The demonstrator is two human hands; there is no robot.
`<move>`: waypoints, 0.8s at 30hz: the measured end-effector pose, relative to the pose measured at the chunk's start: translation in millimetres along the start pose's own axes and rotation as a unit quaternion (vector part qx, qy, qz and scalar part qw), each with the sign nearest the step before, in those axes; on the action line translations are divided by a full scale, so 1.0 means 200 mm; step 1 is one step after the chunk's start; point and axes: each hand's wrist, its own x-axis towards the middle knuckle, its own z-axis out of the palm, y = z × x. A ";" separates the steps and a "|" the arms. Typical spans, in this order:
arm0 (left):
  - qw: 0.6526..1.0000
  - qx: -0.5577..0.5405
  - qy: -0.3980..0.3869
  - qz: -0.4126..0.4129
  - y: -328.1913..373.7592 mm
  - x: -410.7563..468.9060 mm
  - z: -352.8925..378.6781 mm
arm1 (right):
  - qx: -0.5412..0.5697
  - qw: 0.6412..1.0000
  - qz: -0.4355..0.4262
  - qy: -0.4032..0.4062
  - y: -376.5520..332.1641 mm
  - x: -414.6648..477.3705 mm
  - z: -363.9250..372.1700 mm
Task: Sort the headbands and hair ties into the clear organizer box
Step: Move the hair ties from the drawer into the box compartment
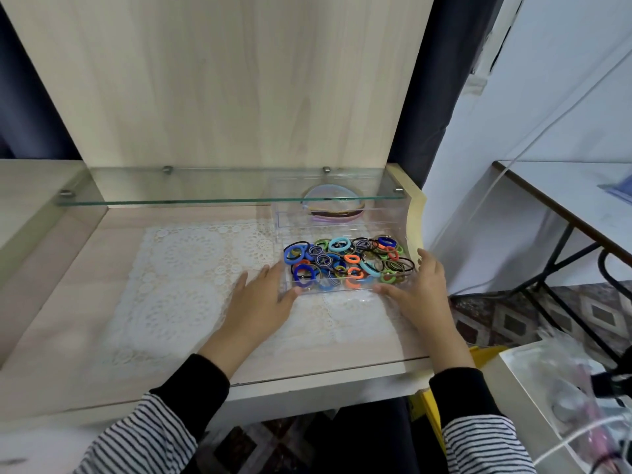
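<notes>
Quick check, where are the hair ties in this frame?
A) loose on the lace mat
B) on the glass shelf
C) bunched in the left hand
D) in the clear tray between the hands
D: the coloured hair ties lie piled inside the clear tray, with the left hand at its left side and the right hand at its right front corner.

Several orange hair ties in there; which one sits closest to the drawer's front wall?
The orange tie lying right against the front wall of the clear drawer, about midway along it; the other orange ties lie further back in the pile.
</notes>
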 end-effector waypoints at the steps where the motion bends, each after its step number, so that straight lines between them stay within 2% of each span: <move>1: 1.000 -0.010 0.004 -0.003 0.01 0.00 -0.01 | 0.001 1.000 -0.005 0.004 0.00 0.00 0.00; 9: 0.999 -0.030 0.028 -0.032 0.05 -0.01 -0.06 | 0.036 0.999 -0.009 0.015 -0.03 0.03 -0.01; 24: 0.999 -0.019 0.037 -0.033 0.03 0.04 -0.07 | 0.047 0.999 0.000 0.010 -0.02 0.12 0.05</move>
